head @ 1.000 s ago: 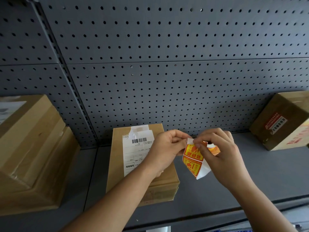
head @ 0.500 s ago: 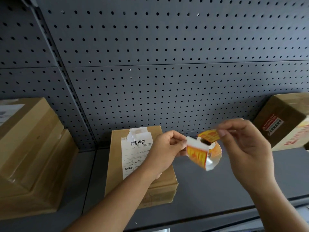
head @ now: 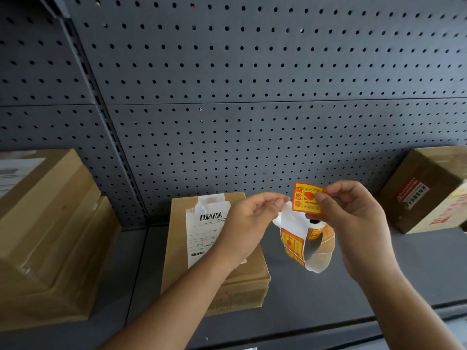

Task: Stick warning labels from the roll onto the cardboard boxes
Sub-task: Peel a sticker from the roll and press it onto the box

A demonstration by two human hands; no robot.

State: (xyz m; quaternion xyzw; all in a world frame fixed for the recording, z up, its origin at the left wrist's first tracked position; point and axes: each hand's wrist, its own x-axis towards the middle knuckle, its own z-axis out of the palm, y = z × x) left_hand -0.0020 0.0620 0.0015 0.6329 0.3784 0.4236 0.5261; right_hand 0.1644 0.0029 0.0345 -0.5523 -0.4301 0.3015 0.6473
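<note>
Item 1. Roll of orange-and-yellow warning labels on white backing paper (head: 311,246): held in the air between the two hands, above the shelf and just right of the middle box. It touches neither. A loose loop of backing strip, printed labels on its outer face, hangs below the small core.

Item 2. Single orange-and-yellow rectangular warning label (head: 306,199): peeled clear of the backing, upright, printed face toward the camera, directly above the roll.

Item 3. Left hand (head: 249,223): fingertips closed narrowly on the free white end of the roll's backing strip; forearm crosses over the middle box.

Item 4. Right hand (head: 353,218): thumb and forefinger pinch the right edge of the label; the other fingers are curled. Whether they also steady the roll's core cannot be told.

Item 5. Flat brown cardboard box, middle (head: 177,248): lies on the shelf against the back panel. A white shipping slip with barcode (head: 202,232) is stuck on its top.

Item 6. Stack of larger brown cardboard boxes, left (head: 48,223): on the shelf, well apart from the hands.

Item 7. Brown cardboard box, right (head: 427,178): tilted, at the frame edge, with a red-and-white sticker (head: 410,196) on its near face.

Item 8. Dark grey metal shelf (head: 328,296), backed by a dark grey perforated panel (head: 252,72).
</note>
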